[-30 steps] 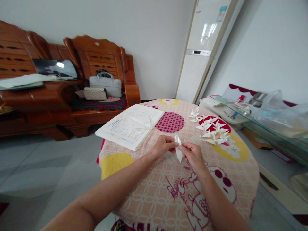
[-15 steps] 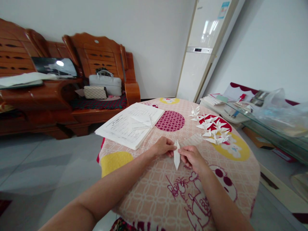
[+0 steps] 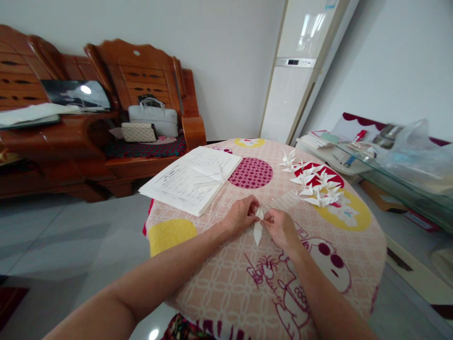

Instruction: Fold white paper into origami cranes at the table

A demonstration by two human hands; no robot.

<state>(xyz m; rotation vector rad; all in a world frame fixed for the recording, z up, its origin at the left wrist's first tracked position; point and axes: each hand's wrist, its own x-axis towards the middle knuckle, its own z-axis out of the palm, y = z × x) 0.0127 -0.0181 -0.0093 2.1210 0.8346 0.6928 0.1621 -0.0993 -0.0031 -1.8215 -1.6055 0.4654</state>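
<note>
My left hand [image 3: 241, 215] and my right hand [image 3: 279, 227] meet over the round table [image 3: 226, 283], both pinching a small folded white paper piece [image 3: 257, 230]. The piece is narrow and pointed, its tip hanging down toward the patterned tablecloth. Both hands have their fingers closed on its upper part. Several finished white paper cranes [image 3: 314, 182] lie in a cluster at the table's far right.
A stack of printed paper sheets [image 3: 191, 179] lies at the table's far left. A wooden sofa [image 3: 106, 127] with a white handbag [image 3: 153, 118] stands behind. A tall white air conditioner [image 3: 297, 71] stands in the corner. A cluttered glass shelf [image 3: 389, 160] runs along the right.
The paper piece has been lowered closer to the tablecloth and my fingers have closed in tighter on its top. The camera has tipped slightly downward.
</note>
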